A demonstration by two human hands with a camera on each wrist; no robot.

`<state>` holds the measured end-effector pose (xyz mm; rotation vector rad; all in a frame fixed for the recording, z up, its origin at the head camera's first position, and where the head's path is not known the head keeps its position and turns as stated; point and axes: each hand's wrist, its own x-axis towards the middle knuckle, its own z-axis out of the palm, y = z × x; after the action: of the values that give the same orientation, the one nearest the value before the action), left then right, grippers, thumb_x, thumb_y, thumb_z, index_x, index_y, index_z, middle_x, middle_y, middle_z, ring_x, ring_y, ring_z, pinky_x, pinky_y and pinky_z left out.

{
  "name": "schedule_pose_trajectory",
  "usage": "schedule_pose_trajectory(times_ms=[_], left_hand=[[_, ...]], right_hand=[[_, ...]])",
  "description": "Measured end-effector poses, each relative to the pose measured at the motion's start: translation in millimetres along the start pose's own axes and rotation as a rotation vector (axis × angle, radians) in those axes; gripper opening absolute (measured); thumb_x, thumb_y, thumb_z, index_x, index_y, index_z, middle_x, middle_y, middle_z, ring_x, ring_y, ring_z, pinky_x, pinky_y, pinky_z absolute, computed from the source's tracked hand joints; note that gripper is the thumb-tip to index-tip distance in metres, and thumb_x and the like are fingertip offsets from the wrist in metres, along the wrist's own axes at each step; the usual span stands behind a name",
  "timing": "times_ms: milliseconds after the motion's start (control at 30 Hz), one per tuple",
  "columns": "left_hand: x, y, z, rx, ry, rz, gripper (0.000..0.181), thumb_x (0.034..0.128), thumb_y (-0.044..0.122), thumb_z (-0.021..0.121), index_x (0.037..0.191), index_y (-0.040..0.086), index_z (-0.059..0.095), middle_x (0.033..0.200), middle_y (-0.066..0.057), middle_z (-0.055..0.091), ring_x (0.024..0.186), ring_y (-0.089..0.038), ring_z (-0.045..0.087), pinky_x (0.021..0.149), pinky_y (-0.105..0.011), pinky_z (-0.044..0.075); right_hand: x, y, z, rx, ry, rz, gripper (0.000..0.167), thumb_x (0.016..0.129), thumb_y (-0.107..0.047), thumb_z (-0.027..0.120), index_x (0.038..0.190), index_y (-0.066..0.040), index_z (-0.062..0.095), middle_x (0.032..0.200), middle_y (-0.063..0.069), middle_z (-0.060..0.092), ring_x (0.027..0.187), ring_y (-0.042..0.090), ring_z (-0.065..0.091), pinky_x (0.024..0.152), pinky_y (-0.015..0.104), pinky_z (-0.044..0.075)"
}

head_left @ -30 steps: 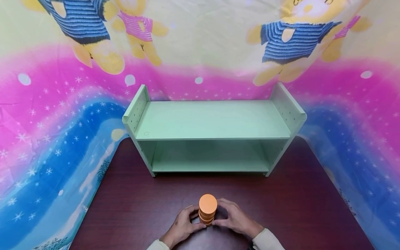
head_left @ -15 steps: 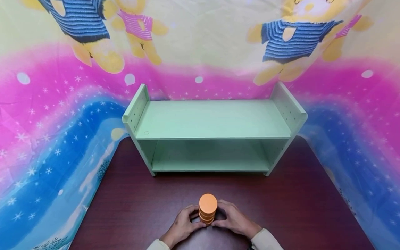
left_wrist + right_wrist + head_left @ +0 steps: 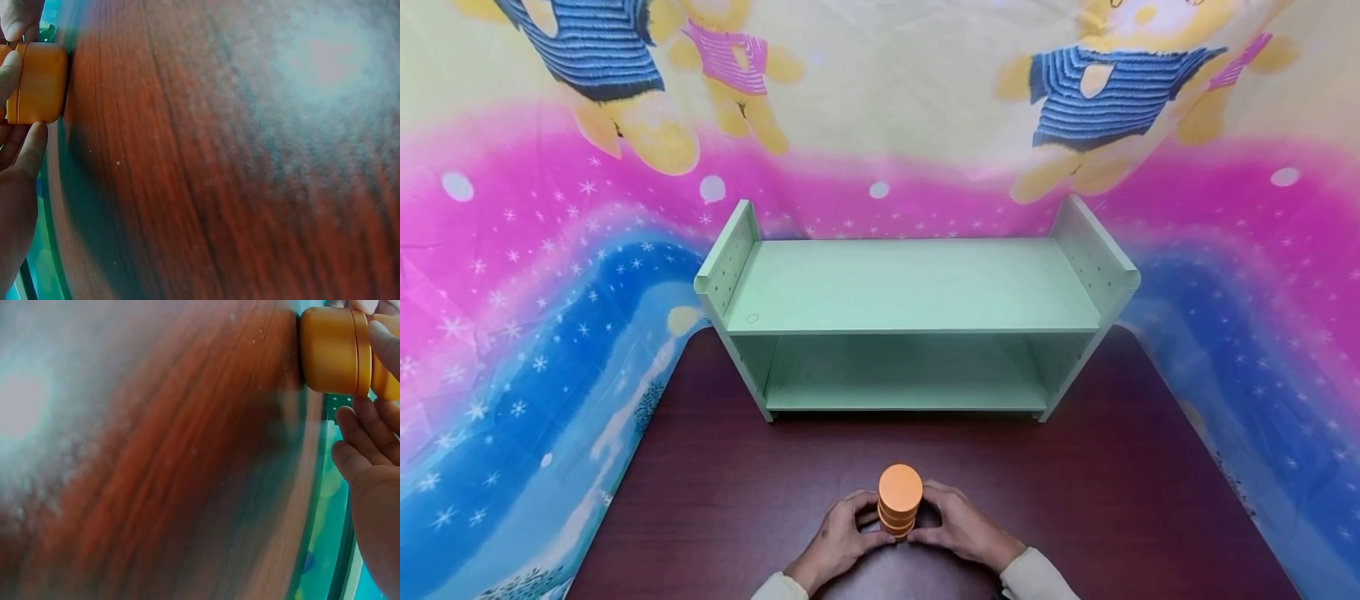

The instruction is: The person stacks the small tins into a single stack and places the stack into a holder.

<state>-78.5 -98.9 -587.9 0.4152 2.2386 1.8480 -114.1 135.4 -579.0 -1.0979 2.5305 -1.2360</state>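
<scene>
An upright stack of round orange jars stands on the dark table near its front, between both hands. My left hand holds it from the left, thumb in front and fingers around the far side. From the right, my right hand holds the same stack in a like way. In the left wrist view the bottom orange jar rests on the wood, a seam around it near its upper end. The right wrist view shows this jar with part of another above it. The fingers hide much of the upper part.
A pale green two-level shelf stands at the back of the dark red-brown table. Behind and beside it hangs a cloth printed with bears and snowflakes. Light glares off the tabletop in both wrist views.
Both hands stay in place around the orange jars, and the stack has not moved. The right forearm has shifted very slightly to the left.
</scene>
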Motion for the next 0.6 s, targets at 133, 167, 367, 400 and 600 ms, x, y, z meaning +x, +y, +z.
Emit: schedule_pose_trajectory(times_ms=[133, 167, 367, 400, 600], left_hand=[[0.4, -0.1, 0.0, -0.001, -0.001, -0.010, 0.045, 0.0777, 0.000, 0.084, 0.119, 0.004, 0.066, 0.116, -0.004, 0.060, 0.112, -0.020, 0.065, 0.093, -0.025, 0.055], [0.5, -0.1, -0.1, -0.004, -0.001, -0.015, 0.045, 0.0778, 0.000, 0.084, 0.119, 0.004, 0.066, 0.116, -0.004, 0.061, 0.112, -0.019, 0.064, 0.093, -0.025, 0.055], [1.2, 0.7, -1.0, -0.032, -0.011, -0.043, 0.044, 0.0783, 0.000, 0.083, 0.119, 0.005, 0.066, 0.117, -0.005, 0.061, 0.113, -0.019, 0.064, 0.094, -0.025, 0.055], [1.3, 0.8, -1.1, -0.037, -0.012, -0.047, 0.044, 0.0784, 0.000, 0.083, 0.118, 0.005, 0.066, 0.117, -0.005, 0.061, 0.113, -0.019, 0.064, 0.094, -0.025, 0.055], [1.6, 1.0, -1.1, -0.064, -0.012, -0.060, 0.043, 0.0784, -0.001, 0.083, 0.117, 0.003, 0.066, 0.117, -0.007, 0.061, 0.113, -0.021, 0.064, 0.093, -0.025, 0.055]], right_hand=[[0.2, -0.4, 0.3, 0.000, -0.011, 0.018, 0.051, 0.085, -0.032, 0.081, 0.130, -0.014, 0.064, 0.124, -0.005, 0.064, 0.116, 0.012, 0.059, 0.099, 0.034, 0.053], [0.3, -0.2, 0.6, -0.003, -0.012, 0.017, 0.051, 0.085, -0.032, 0.081, 0.130, -0.014, 0.064, 0.124, -0.004, 0.064, 0.116, 0.013, 0.059, 0.099, 0.034, 0.053], [1.0, -0.6, 2.0, 0.005, -0.019, 0.054, 0.050, 0.085, -0.034, 0.081, 0.129, -0.016, 0.065, 0.122, -0.006, 0.064, 0.115, 0.012, 0.059, 0.098, 0.034, 0.053], [1.1, -0.8, 2.2, 0.009, -0.021, 0.064, 0.050, 0.085, -0.035, 0.081, 0.128, -0.016, 0.065, 0.121, -0.007, 0.064, 0.115, 0.011, 0.059, 0.098, 0.034, 0.053], [1.8, -0.4, 3.9, 0.018, -0.035, 0.077, 0.052, 0.084, -0.036, 0.081, 0.130, -0.018, 0.064, 0.122, -0.007, 0.064, 0.115, 0.011, 0.058, 0.098, 0.034, 0.053]])
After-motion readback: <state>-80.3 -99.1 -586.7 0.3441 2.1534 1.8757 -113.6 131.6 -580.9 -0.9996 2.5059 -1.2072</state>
